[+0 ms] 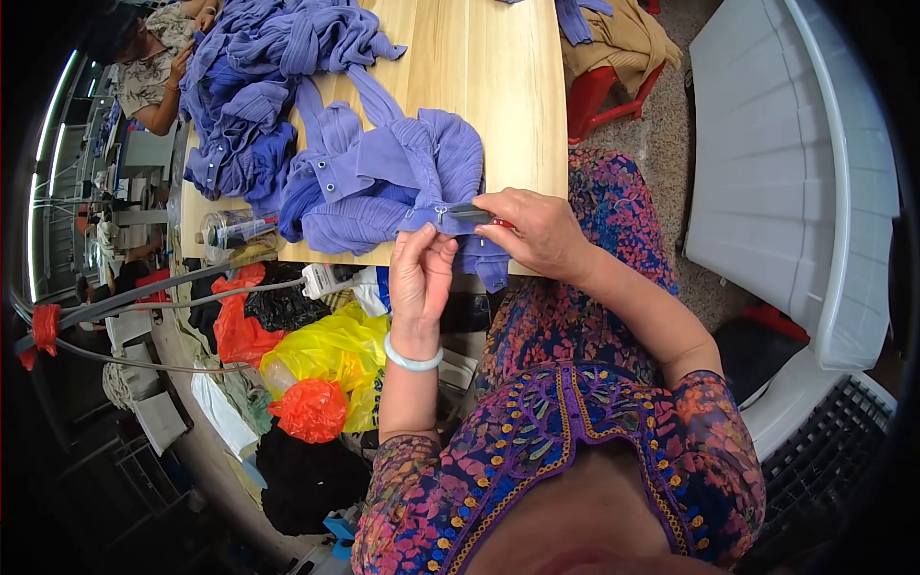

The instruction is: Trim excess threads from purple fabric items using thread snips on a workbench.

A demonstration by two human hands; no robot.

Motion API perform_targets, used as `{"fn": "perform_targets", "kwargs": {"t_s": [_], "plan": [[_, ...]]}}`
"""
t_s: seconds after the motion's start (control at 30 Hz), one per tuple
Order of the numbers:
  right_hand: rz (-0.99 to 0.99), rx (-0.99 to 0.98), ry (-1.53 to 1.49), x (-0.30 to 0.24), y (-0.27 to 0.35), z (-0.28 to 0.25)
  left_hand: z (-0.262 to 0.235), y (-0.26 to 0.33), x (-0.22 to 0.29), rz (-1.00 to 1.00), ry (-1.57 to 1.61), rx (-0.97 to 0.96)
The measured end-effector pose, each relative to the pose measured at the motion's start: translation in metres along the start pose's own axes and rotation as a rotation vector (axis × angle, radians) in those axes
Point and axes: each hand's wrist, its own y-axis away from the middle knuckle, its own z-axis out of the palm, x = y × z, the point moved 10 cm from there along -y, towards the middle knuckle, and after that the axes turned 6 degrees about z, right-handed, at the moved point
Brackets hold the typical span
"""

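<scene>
My left hand (422, 278) pinches the edge of a purple ribbed knit garment (383, 168) at the front edge of the table. In my right hand (544, 235) is a pair of thread snips (468, 214), with dark blades and a bit of red by my fingers. The blades point left and lie against the garment's edge, beside a small pale ring-like fitting and just above my left fingertips. Whether the blades touch a thread is too small to tell. Dark snap buttons show on a flat band of the garment.
More purple garments (249, 86) lie heaped on the wooden table (489, 86) at the far left. A clear plastic jar (227, 233) stands at its left corner. Below are yellow (331, 350) and red bags. A red stool (604, 105) and a white bin (767, 163) are right. Another person (153, 62) sits far left.
</scene>
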Motion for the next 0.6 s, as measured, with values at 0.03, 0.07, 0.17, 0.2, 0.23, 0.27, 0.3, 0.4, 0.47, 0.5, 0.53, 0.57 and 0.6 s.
{"fn": "perform_targets", "kwargs": {"t_s": [0.03,0.07,0.17,0.2,0.23,0.27,0.3,0.4,0.47,0.5,0.53,0.57,0.6], "plan": [[-0.003,-0.005,0.005,-0.0006,-0.0001,0.0005,-0.0003,0.0004,0.0,-0.001,0.0,-0.002],[-0.006,-0.01,0.009,-0.0011,-0.0002,0.0011,-0.0005,0.0006,-0.0001,-0.001,0.0,-0.005],[-0.031,0.014,0.007,-0.0025,0.0014,-0.0015,-0.0005,-0.0002,-0.002,-0.011,0.01,-0.004],[-0.031,0.014,0.007,-0.0021,0.0019,-0.0015,-0.0006,-0.0002,-0.0021,-0.011,0.009,-0.004],[-0.029,0.01,0.008,-0.0015,0.0023,-0.0011,-0.0005,-0.0002,-0.0023,-0.011,0.009,-0.005],[-0.028,0.006,0.008,-0.0011,0.0026,-0.0006,-0.0005,-0.0002,-0.0024,-0.011,0.01,-0.007],[-0.027,0.006,0.008,-0.0012,0.0027,-0.0007,-0.0007,-0.0001,-0.0026,-0.011,0.009,-0.007],[-0.055,0.03,0.029,-0.0041,0.0032,-0.0024,-0.0007,0.0005,-0.0043,-0.016,0.009,-0.018],[-0.066,0.058,0.04,-0.0044,0.0038,-0.0038,-0.0008,0.0007,-0.0059,-0.021,0.006,-0.012],[-0.066,0.058,0.04,-0.0043,0.0038,-0.004,-0.0004,0.0009,-0.0059,-0.02,0.006,-0.012],[-0.067,0.052,0.043,-0.0044,0.004,-0.0037,0.0001,0.0012,-0.0062,-0.025,0.007,-0.01],[-0.068,0.046,0.047,-0.0044,0.004,-0.0032,0.0003,0.0013,-0.0066,-0.029,0.008,-0.009],[-0.067,0.047,0.047,-0.0044,0.004,-0.0032,0.0001,0.0012,-0.0069,-0.029,0.008,-0.009]]}}
